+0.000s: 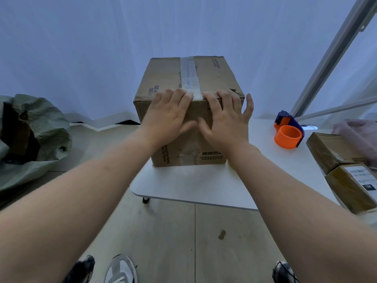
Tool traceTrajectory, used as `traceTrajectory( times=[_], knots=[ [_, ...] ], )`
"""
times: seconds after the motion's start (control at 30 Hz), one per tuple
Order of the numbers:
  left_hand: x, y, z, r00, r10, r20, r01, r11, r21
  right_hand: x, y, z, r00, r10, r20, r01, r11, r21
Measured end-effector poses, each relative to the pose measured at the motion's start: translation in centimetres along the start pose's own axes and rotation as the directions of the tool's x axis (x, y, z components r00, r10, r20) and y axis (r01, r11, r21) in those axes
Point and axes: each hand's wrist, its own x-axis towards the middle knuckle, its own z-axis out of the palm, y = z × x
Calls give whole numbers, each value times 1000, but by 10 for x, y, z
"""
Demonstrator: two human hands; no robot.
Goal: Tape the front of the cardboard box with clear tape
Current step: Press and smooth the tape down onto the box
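On cardboard box (163, 78) front: left hand (169, 114), right hand (224, 119) flat, spread; tape (188, 72) beneath hidden.

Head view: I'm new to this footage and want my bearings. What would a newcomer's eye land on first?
The cardboard box stands by the left edge of the white table, a clear tape strip running along the middle of its top. The left hand and right hand press flat on its front face, fingertips at the top edge. An orange and blue tape dispenser lies on the table to the right.
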Motion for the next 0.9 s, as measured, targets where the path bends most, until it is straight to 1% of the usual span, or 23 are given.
traceTrajectory(
  times=[0.03, 0.07, 0.17, 0.23, 0.33, 0.47, 0.6, 0.67, 0.73, 0.8, 0.83, 0.9],
  knots=[
    [-1, -6, -3, 1000, 7, -19, -7, 1000, 0, 3, -3, 1, 1000, 14, -21, -14, 1000, 0],
    [-3, -11, -3, 999, -21, -41, 21, 1000, 15, 6, -7, 3, 999, 24, -35, -24, 1000, -5],
    [-10, -13, 7, 976, -212, -42, 212, 977, 0, 12, -13, 10, 997, 27, -66, -28, 999, -16],
    [-13, -9, 17, 965, -253, -69, 251, 968, -24, 12, -11, 15, 996, 25, -84, -27, 999, -21],
    [-15, -10, 23, 963, -249, -106, 248, 968, -18, 9, -8, 20, 995, -6, -103, -2, 997, -83],
    [-19, -8, 29, 968, -218, -127, 226, 973, 51, 2, -4, 29, 987, -61, -148, 34, 984, -175],
    [-25, -3, 29, 982, -150, -115, 166, 975, 145, -2, 2, 35, 983, -114, -146, 71, 960, -269],
    [-28, -4, 29, 988, -110, -112, 126, 981, 148, -5, 4, 37, 982, -132, -135, 86, 949, -304],
    [-31, -10, 29, 989, -63, -132, 78, 990, 114, -6, 3, 35, 982, -129, -137, 89, 960, -264],
    [-35, -18, 28, 985, -23, -171, 34, 998, 58, 2, -3, 25, 983, -77, -167, 50, 986, -160],
    [-36, -21, 27, 979, -16, -202, 20, 1000, 16, 7, -8, 20, 983, -45, -176, 25, 993, -116],
    [-38, -26, 24, 968, -40, -249, 20, 996, -83, 17, -18, 18, 981, -23, -190, 4, 995, -101]
  ],
)
